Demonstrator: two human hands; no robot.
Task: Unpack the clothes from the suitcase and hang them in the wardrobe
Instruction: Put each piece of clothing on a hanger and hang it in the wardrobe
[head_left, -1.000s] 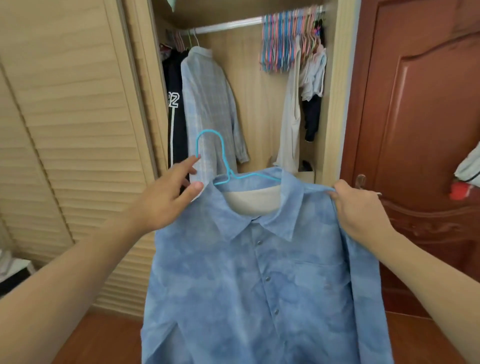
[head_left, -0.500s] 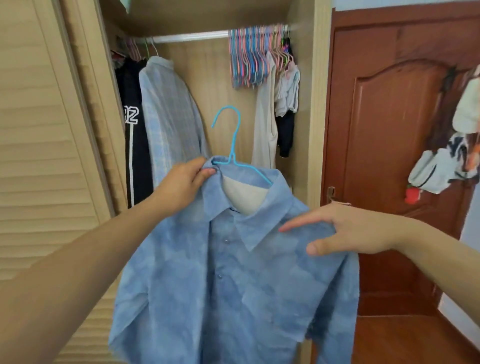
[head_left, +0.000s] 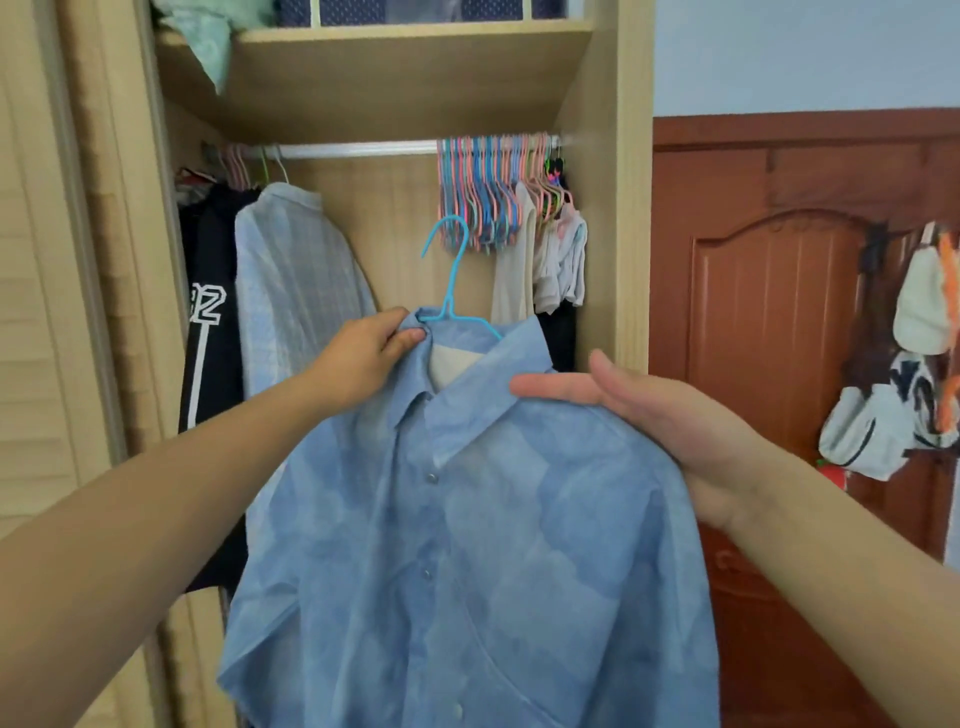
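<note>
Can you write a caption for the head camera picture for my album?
Left hand pinches the blue shirt on its blue hanger below the wardrobe rail.

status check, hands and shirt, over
Left hand pinches blue shirt collar. Right hand open, flat on its shoulder. Hanger below rod, unhooked.

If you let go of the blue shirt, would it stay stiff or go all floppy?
Probably floppy: the blue shirt drapes in soft folds below the blue hanger, whose frame alone seems to hold its shoulders out. It looks light, since the left hand pinches it at the collar while the right hand only rests flat on its shoulder. It might slide off if tilted.
</note>
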